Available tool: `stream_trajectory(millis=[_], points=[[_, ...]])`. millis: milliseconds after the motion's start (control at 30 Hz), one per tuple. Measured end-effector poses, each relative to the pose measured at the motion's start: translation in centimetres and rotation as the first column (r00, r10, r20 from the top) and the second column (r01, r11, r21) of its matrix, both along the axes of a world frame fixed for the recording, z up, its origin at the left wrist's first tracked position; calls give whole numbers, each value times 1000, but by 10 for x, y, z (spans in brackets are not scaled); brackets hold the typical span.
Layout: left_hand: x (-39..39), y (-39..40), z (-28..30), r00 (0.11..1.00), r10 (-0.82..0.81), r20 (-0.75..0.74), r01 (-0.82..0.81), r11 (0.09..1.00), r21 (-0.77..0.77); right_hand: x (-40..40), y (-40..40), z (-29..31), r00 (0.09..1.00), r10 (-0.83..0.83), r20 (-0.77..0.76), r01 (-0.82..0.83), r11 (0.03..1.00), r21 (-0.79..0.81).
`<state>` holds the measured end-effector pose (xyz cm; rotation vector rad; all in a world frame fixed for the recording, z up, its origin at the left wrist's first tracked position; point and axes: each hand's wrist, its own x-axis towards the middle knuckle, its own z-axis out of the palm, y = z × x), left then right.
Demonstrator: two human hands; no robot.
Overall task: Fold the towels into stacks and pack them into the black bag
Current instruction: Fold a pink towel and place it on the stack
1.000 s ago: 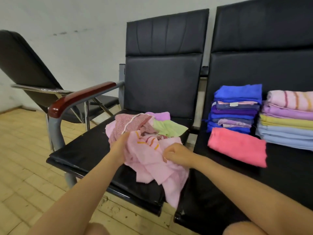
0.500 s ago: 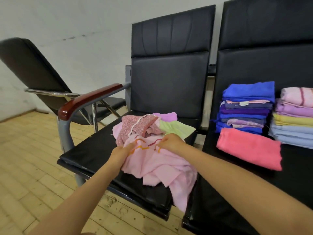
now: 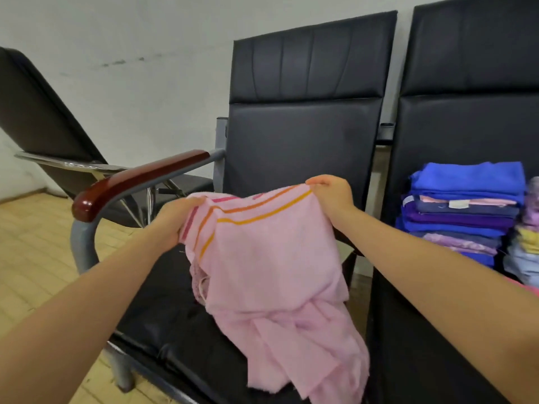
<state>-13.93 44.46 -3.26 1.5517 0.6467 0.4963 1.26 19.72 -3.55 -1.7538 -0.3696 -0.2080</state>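
Both hands up: the left hand [image 3: 172,221] grips one top corner of the pink striped towel [image 3: 271,263], the right hand [image 3: 332,193] pinches the other. It hangs above the black chair seat [image 3: 163,310], its lower end seemingly bunched there. Folded stack [image 3: 463,211] sits right.

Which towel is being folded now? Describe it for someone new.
Look at the left black chair with the wooden armrest. Above its seat, the left hand and right hand hold up a pink towel. Unlike the folded stack, it hangs loose, with orange stripes.
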Motion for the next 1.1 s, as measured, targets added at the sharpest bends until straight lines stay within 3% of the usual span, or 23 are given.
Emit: stream_trajectory(millis=[167, 233, 300, 367, 500, 600, 767, 900, 967, 1100], points=[[64, 39, -11, 994, 109, 3, -103, 927, 362, 56, 35, -10, 994, 42, -96, -50, 995, -83], [81, 45, -32, 966, 232, -111, -133, 819, 558, 66, 46, -35, 976, 34, -214, -75, 980, -184], [84, 33, -54, 886, 380, -266, -70, 676, 734, 64, 42, -65, 962, -62, -266, -50, 918, -394], [76, 10, -68, 869, 390, -306, -8, 629, 778, 56, 25, -89, 970, -103, -218, -29, 847, -531], [44, -31, -79, 916, 284, -283, 77, 568, 820, 27, -16, -96, 985, -135, -107, 68, 875, -479], [11, -53, -80, 940, 169, -295, 119, 648, 752, -5, -36, -84, 973, -177, -151, 92, 888, -451], [-42, -83, -78, 933, 86, -350, 110, 856, 505, -63, -58, -79, 863, -21, -504, -80, 981, -177], [-88, -111, -89, 934, -54, -354, 107, 986, 131, -100, -90, -79, 776, 146, -613, -320, 929, -184], [-103, -120, -94, 945, -112, -307, 103, 994, -47, -111, -99, -76, 773, 190, -605, -377, 905, -196], [-120, -129, -90, 942, -208, -264, 155, 966, -208, -133, -104, -84, 839, 212, -502, -429, 824, -369]])
